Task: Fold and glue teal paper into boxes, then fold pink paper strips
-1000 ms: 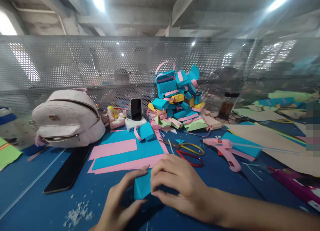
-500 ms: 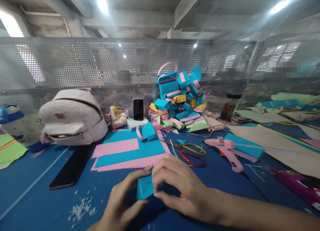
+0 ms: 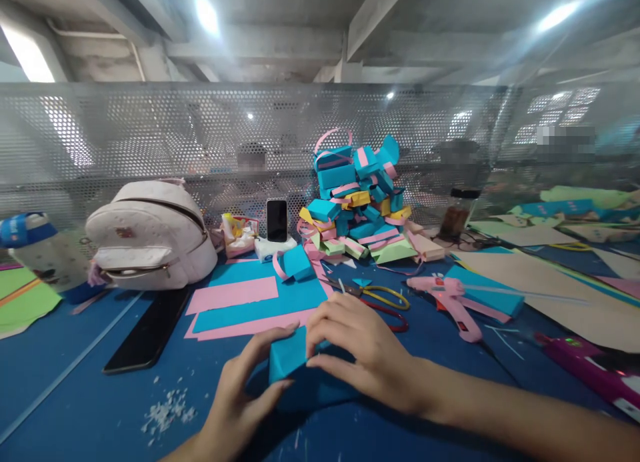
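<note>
Between my hands, low in the middle of the head view, is a folded piece of blue paper (image 3: 289,355) shaped like a small box. My left hand (image 3: 250,375) grips its left end, thumb in front and fingers along the top edge. At the other end, the curled fingers of my right hand (image 3: 350,349) pinch the paper and hide part of it. Just past my right hand lie scissors (image 3: 383,299) with one yellow and one red handle. Flat pink paper (image 3: 235,295) and blue paper (image 3: 265,310) sheets lie beyond my left hand.
A heap of blue, pink and yellow paper boxes (image 3: 357,202) rises at the back. To the right lie a pink glue gun (image 3: 453,302) and a purple tool (image 3: 595,365). On the left are a phone (image 3: 147,335), a white backpack (image 3: 155,239), a bottle (image 3: 55,262) and white scraps (image 3: 169,412).
My right hand has shifted slightly up over the paper, now covering more of the scissors. More of the blue paper's front shows below my fingers. The view has tilted a little.
</note>
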Demonstrator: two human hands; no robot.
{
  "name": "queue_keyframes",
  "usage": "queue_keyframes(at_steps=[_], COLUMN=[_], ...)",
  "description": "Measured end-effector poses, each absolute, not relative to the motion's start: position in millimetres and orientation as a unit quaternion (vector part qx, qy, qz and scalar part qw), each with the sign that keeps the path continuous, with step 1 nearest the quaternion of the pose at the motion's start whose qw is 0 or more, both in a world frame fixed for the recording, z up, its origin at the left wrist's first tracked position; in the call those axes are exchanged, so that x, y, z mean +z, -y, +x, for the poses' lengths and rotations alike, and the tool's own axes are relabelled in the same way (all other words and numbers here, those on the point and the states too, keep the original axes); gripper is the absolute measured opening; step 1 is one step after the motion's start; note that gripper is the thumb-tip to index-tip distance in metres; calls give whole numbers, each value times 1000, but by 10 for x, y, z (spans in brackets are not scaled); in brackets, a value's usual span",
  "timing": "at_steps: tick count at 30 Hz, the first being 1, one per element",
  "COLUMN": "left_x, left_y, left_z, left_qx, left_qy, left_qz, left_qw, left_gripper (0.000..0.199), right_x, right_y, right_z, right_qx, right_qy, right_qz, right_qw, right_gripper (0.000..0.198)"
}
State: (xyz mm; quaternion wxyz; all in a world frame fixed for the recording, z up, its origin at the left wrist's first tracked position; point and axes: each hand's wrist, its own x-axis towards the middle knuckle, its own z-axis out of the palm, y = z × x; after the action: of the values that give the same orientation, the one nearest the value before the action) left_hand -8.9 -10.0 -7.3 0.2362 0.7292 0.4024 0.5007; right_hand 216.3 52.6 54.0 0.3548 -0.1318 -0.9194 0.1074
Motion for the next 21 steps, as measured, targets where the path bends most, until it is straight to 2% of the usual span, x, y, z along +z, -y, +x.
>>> queue_keyframes(at_steps=[7, 11, 16, 21], left_x=[-79, -84, -91, -93], left_y=[78, 71, 68, 75], left_z=[-103, -98, -100, -111], left_qx=[494, 497, 498, 493], left_qy=[-416, -414, -412, -412], left_qz=[723, 724, 727, 730], left_qw=[246, 241, 231, 231], left_gripper=[44, 43, 44, 46], right_x=[591, 651, 673, 652], right_y=[-573, -672, -727, -720], right_z=[2169, 2220, 2236, 2210], right_qx=[193, 197, 214, 263], right_qy=[871, 856, 845, 834], right_qz=[-147, -157, -159, -188], right_qw=[427, 452, 463, 447], right_gripper=[17, 14, 7, 14])
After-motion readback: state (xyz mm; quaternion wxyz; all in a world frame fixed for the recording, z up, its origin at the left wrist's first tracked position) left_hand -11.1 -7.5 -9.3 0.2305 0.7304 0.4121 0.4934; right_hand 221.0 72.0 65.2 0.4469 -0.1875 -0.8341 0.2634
